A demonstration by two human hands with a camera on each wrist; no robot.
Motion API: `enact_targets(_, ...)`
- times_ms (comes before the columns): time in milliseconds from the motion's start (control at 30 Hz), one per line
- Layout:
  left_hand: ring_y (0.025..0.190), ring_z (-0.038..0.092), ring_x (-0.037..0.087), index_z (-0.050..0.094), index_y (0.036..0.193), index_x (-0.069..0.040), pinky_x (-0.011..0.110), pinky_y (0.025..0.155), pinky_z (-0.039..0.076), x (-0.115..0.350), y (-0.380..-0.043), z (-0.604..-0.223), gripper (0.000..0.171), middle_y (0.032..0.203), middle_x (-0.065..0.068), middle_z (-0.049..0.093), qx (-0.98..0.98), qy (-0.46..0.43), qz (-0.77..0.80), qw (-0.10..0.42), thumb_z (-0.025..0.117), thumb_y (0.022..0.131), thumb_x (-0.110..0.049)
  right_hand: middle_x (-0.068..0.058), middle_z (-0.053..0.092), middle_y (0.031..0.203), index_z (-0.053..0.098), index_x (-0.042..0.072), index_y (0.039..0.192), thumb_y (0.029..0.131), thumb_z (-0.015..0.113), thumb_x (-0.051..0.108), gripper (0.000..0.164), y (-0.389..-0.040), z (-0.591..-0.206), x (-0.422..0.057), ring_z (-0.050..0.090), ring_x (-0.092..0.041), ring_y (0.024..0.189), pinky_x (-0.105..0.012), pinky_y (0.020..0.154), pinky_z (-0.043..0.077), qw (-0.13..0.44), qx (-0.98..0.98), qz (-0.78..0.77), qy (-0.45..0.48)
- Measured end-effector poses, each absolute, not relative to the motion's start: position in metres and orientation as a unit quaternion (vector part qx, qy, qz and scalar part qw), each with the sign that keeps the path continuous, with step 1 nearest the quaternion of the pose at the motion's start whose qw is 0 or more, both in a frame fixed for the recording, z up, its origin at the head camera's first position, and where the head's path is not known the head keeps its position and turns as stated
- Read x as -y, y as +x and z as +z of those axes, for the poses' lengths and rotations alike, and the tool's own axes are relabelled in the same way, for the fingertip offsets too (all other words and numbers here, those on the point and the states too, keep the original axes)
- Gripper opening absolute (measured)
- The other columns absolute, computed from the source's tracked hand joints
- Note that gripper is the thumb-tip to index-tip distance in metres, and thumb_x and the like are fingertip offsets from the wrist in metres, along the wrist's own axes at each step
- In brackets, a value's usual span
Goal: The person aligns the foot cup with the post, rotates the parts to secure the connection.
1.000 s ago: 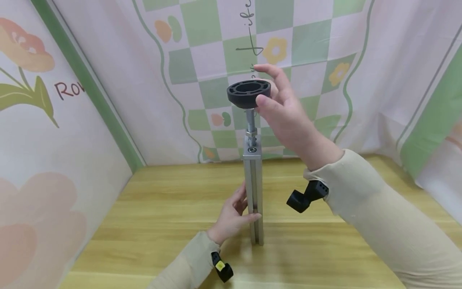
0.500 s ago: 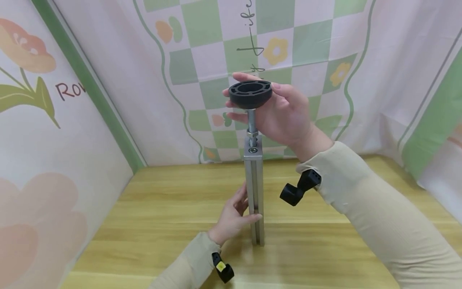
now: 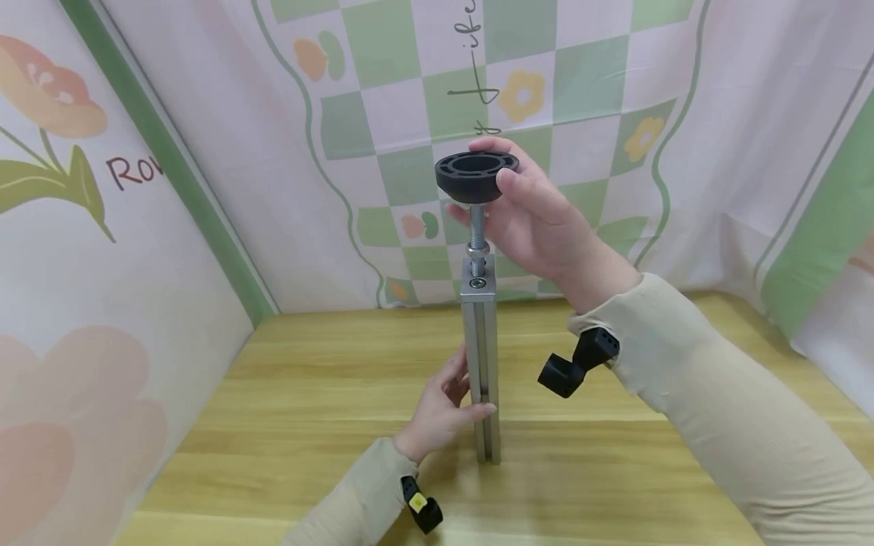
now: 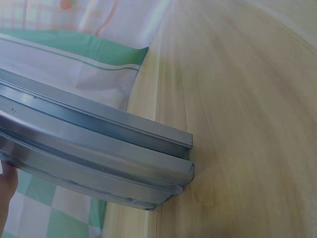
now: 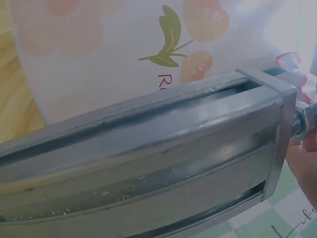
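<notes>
An aluminium profile stands upright on the wooden table in the head view, its slotted side facing me. From its end plate rises a threaded rod with a hex nut, topped by a round black levelling foot. Low on the profile my left hand grips it, thumb across the front. My right hand holds the foot's rim from the right, thumb in front and fingers partly hidden behind. In the left wrist view the profile's lower end meets the tabletop.
The wooden table reaches back to a checked curtain. A printed curtain hangs along the left side and another on the right. Black wrist mounts stick out from both sleeves.
My right hand's fingers have shifted around the black foot, spreading behind it half a second ago, then coming back to its right side. The nut looks slightly turned. My left hand stays put.
</notes>
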State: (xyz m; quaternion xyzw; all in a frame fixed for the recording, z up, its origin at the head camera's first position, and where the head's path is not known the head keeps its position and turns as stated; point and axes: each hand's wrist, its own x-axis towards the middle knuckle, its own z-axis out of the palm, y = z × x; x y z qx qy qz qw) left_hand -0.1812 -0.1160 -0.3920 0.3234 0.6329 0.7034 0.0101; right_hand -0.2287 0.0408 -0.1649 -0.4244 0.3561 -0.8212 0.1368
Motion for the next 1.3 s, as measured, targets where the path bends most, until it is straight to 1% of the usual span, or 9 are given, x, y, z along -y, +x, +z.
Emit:
enact_targets(233,0.139,0.029,0.012,0.018,0.151,-0.01,0.028,0.11,0.032,0.117,-0.179,-0.39,0.087,0.158,0.007,0.02,-0.636,0.317,0.703,0.01,0.067,0.081,0.007,-0.01,0.044,0.119,0.047,0.015,0.11,0.07,0.084,0.019,0.054,-0.222,-0.163,-0.041,0.051,-0.021,0.106,-0.029,0.087,0.047,0.101,-0.387,-0.829,-0.39)
enact_targets(433,0.14,0.028,0.014,0.018,0.151,-0.008,0.029,0.111,0.031,0.116,-0.179,-0.388,0.088,0.158,0.008,0.019,-0.636,0.316,0.704,0.007,0.065,0.079,0.011,-0.009,0.046,0.113,0.042,0.014,0.105,0.07,0.084,0.016,0.055,-0.216,-0.158,-0.04,0.051,-0.022,0.105,-0.032,0.083,0.046,0.074,-0.4,-0.825,-0.392)
enact_targets(633,0.139,0.029,0.016,0.016,0.151,-0.008,0.03,0.111,0.032,0.116,-0.179,-0.389,0.089,0.158,0.008,0.018,-0.636,0.311,0.706,0.011,0.064,0.079,0.012,-0.01,0.046,0.122,0.04,0.016,0.118,0.071,0.083,0.027,0.065,-0.22,-0.164,-0.041,0.051,-0.019,0.107,-0.032,0.088,0.044,0.097,-0.394,-0.824,-0.396)
enact_targets(733,0.139,0.03,0.016,0.015,0.151,-0.007,0.029,0.111,0.032,0.116,-0.178,-0.389,0.09,0.158,0.008,0.018,-0.639,0.309,0.704,0.014,0.065,0.079,0.012,-0.009,0.044,0.129,0.04,0.016,0.128,0.084,0.069,0.038,0.057,-0.223,-0.169,-0.043,0.049,-0.018,0.109,-0.034,0.094,0.041,0.13,-0.381,-0.828,-0.391)
enact_targets(833,0.138,0.031,0.014,0.015,0.152,-0.009,0.029,0.111,0.032,0.116,-0.178,-0.39,0.09,0.158,0.007,0.018,-0.643,0.308,0.702,0.018,0.065,0.08,0.011,-0.007,0.044,0.133,0.039,0.013,0.135,0.095,0.045,0.044,0.051,-0.225,-0.172,-0.044,0.048,-0.019,0.113,-0.037,0.1,0.035,0.151,-0.378,-0.826,-0.389)
enact_targets(900,0.138,0.032,0.014,0.015,0.152,-0.009,0.029,0.11,0.032,0.116,-0.178,-0.39,0.09,0.158,0.007,0.019,-0.643,0.309,0.701,0.019,0.065,0.08,0.011,-0.005,0.047,0.132,0.035,0.011,0.14,0.098,0.032,0.046,0.054,-0.226,-0.173,-0.044,0.047,-0.02,0.113,-0.038,0.101,0.033,0.158,-0.385,-0.82,-0.393)
enact_targets(967,0.137,0.032,0.013,0.016,0.152,-0.01,0.028,0.11,0.033,0.116,-0.178,-0.39,0.089,0.158,0.006,0.019,-0.642,0.309,0.701,0.019,0.065,0.08,0.01,-0.005,0.053,0.128,0.039,0.01,0.138,0.099,0.028,0.045,0.054,-0.227,-0.173,-0.044,0.049,-0.021,0.111,-0.039,0.1,0.033,0.162,-0.385,-0.815,-0.402)
enact_targets(1167,0.139,0.029,0.015,0.015,0.152,-0.01,0.029,0.111,0.031,0.115,-0.178,-0.389,0.089,0.158,0.005,0.018,-0.643,0.306,0.702,0.024,0.064,0.08,0.011,-0.011,0.059,0.119,0.049,0.009,0.128,0.099,0.027,0.037,0.045,-0.225,-0.17,-0.039,0.058,-0.02,0.098,-0.036,0.095,0.044,0.185,-0.347,-0.815,-0.427)
enact_targets(1300,0.139,0.029,0.014,0.016,0.152,-0.01,0.029,0.111,0.031,0.115,-0.178,-0.389,0.088,0.158,0.006,0.017,-0.64,0.31,0.703,0.021,0.064,0.081,0.01,-0.012,0.058,0.118,0.049,0.008,0.127,0.095,0.041,0.033,0.041,-0.227,-0.17,-0.038,0.059,-0.02,0.099,-0.036,0.096,0.044,0.2,-0.32,-0.811,-0.446)
